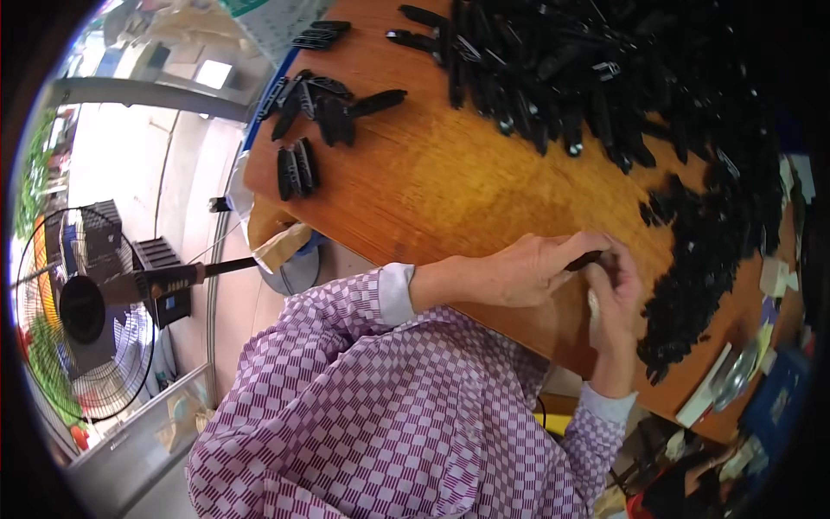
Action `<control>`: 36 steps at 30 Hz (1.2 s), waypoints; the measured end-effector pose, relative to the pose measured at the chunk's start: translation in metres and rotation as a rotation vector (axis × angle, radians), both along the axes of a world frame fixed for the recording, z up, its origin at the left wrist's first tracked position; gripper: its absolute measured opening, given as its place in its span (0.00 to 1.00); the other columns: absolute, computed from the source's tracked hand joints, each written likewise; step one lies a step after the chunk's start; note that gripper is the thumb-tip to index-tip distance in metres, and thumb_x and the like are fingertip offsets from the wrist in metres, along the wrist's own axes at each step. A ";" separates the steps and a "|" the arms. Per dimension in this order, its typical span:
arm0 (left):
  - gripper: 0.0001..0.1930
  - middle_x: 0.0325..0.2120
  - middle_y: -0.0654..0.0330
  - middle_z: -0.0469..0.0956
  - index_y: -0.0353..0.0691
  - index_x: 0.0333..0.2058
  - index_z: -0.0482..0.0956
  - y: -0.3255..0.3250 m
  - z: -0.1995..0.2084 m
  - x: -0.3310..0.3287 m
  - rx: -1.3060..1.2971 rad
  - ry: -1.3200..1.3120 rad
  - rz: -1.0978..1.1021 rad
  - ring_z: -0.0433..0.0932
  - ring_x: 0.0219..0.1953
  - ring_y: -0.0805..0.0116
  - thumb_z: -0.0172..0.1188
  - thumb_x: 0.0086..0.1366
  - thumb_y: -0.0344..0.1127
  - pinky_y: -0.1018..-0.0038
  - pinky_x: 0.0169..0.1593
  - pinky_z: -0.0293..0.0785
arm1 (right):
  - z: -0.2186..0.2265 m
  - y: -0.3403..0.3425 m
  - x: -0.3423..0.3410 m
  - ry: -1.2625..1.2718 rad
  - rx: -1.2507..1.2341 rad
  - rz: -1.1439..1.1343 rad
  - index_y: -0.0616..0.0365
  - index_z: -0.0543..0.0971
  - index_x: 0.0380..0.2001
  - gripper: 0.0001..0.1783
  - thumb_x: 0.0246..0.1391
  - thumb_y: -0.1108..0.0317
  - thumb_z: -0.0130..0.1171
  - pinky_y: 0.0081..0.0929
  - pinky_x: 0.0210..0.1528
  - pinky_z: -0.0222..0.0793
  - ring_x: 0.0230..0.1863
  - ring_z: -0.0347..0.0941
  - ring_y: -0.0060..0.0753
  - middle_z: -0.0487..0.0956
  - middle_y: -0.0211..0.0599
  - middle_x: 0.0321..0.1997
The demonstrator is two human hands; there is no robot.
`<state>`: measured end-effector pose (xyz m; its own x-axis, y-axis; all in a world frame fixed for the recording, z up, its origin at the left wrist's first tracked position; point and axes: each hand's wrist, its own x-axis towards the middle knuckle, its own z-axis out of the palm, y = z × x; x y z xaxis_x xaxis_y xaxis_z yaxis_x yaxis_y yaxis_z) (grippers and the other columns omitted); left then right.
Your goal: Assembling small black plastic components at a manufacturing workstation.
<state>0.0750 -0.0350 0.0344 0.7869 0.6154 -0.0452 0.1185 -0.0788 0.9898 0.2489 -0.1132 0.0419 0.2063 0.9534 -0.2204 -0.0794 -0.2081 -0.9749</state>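
My left hand (529, 270) and my right hand (616, 281) meet above the front of the brown wooden table (450, 186). Between their fingertips sits a small dark piece (584, 259), mostly covered, so its exact kind does not show. Both hands are closed around it. To the right of my right hand spreads a heap of small black pieces (692, 277). Farther back lies a large pile of long, narrow black plastic parts (553, 69). At the table's left end are a loose group of similar long parts (324, 104) and a neat row of several (298, 169).
A black standing fan (84, 310) is on the floor at the left, beyond the table's edge. A greenish-white bag (272, 30) is at the back left corner. Along the right edge lie a shiny metallic object (735, 381) and a blue box (778, 394).
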 end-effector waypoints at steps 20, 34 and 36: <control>0.14 0.36 0.52 0.78 0.43 0.46 0.72 0.224 -0.004 -0.151 1.075 0.977 0.400 0.77 0.40 0.49 0.55 0.60 0.35 0.58 0.40 0.73 | -0.034 0.055 0.085 -1.362 0.268 -0.085 0.59 0.73 0.41 0.14 0.49 0.76 0.58 0.39 0.36 0.71 0.35 0.74 0.49 0.75 0.45 0.37; 0.17 0.33 0.50 0.80 0.36 0.45 0.66 0.012 0.015 -0.080 -0.869 -0.322 0.112 0.80 0.25 0.71 0.59 0.63 0.37 0.88 0.17 0.64 | -0.023 0.024 0.077 -1.097 -0.039 -0.196 0.61 0.77 0.35 0.08 0.51 0.70 0.61 0.24 0.35 0.69 0.29 0.73 0.26 0.75 0.34 0.29; 0.17 0.34 0.50 0.80 0.36 0.46 0.65 -0.011 0.001 -0.067 -0.876 -0.321 0.073 0.82 0.30 0.67 0.59 0.63 0.34 0.87 0.16 0.64 | -0.013 0.016 0.063 -0.800 -0.020 -0.168 0.61 0.76 0.35 0.07 0.53 0.71 0.59 0.21 0.34 0.68 0.29 0.72 0.23 0.75 0.31 0.29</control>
<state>0.0082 -0.0462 0.0353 0.8027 0.5132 -0.3037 -0.1954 0.7075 0.6792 0.3122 -0.0967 0.0286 0.4479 0.8933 0.0374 0.6072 -0.2732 -0.7461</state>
